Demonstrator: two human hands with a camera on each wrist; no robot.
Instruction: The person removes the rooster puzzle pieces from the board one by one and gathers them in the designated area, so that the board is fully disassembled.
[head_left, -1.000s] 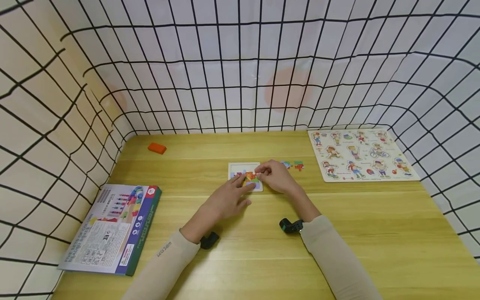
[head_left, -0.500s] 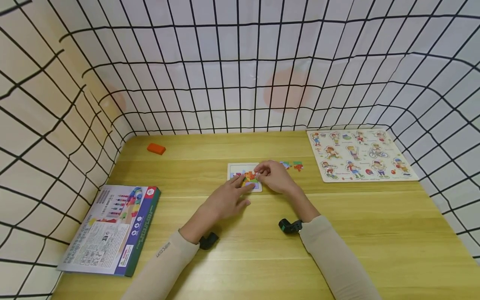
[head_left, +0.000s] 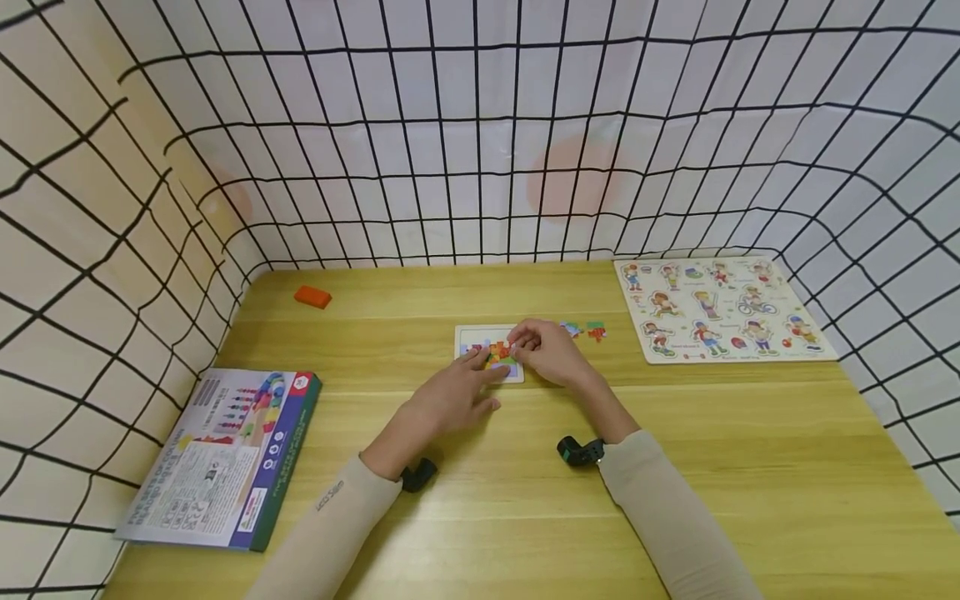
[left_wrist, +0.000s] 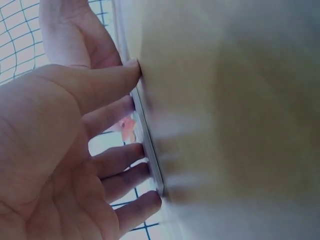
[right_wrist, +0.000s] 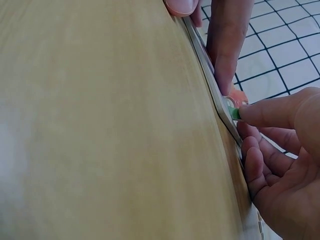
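A small jigsaw puzzle in a pale square tray (head_left: 467,334) lies on the table, its lower part filled with coloured pieces. My left hand (head_left: 448,397) rests on it from the left; the left wrist view shows its fingers (left_wrist: 120,159) extended at the tray's edge. At the right side, my right hand (head_left: 552,353) pinches a puzzle piece (right_wrist: 234,113) between thumb and index finger. Only a green part of that piece shows in the right wrist view, against the tray. Its other fingers curl beside the tray. Fingers cover part of the picture.
Loose puzzle pieces (head_left: 597,332) lie just right of my right hand. A board of cartoon figures (head_left: 716,333) is at the back right, an orange block (head_left: 312,297) at the back left. A boxed toy (head_left: 217,458) lies at the left. Grid-patterned curtain (head_left: 450,142) surrounds the table.
Both hands stay at the puzzle, with only slight shifts of the right fingers at the tray's right side. Nothing else has visibly moved.
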